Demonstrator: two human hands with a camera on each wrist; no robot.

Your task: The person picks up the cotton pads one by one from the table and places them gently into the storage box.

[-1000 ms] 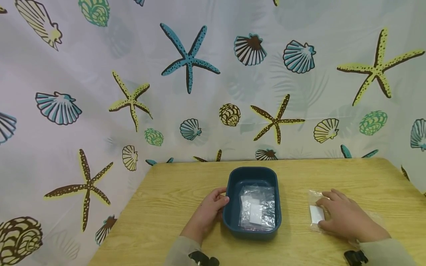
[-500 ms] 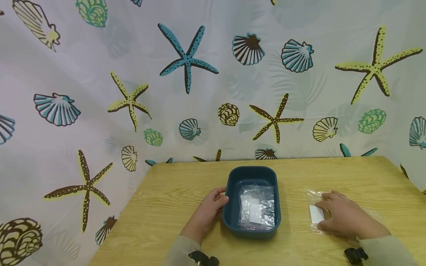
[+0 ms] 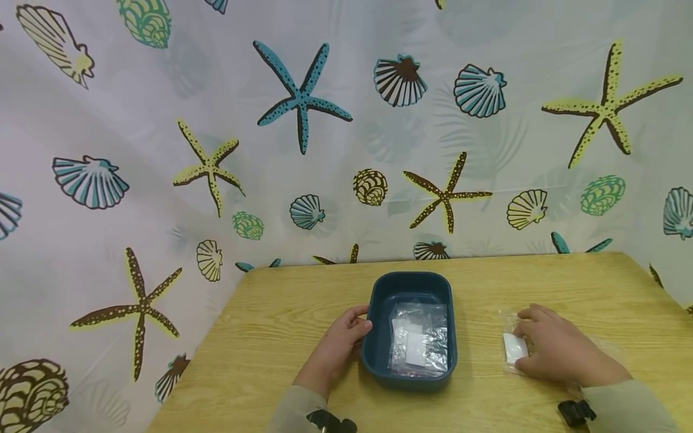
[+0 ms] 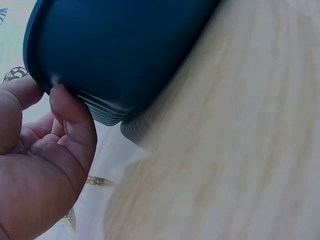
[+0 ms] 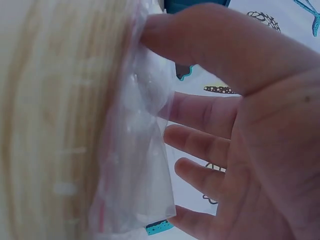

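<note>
A dark blue rectangular bin (image 3: 408, 383) stands on the table. Inside it lie several clear plastic bags (image 3: 430, 349) with white patches, overlapping. My left hand (image 3: 338, 343) holds the bin's left side; in the left wrist view the thumb (image 4: 70, 107) lies against its wall. To the right, a small clear plastic bag (image 3: 513, 352) with a white patch lies on the table, and my right hand (image 3: 565, 349) pinches it. The right wrist view shows this bag (image 5: 135, 170) with a reddish strip, bunched between thumb and index finger; the other fingers are loosely bent.
The wooden table (image 3: 281, 313) ends at a back edge against a white curtain (image 3: 335, 210) printed with shells and starfish. More clear plastic (image 3: 609, 349) shows behind the right wrist. Each wrist wears a black mount (image 3: 576, 414).
The right fingers have drawn in slightly on the plastic bag, which looks more puckered. My left hand and the bin stay in place; the head view has shifted a little.
</note>
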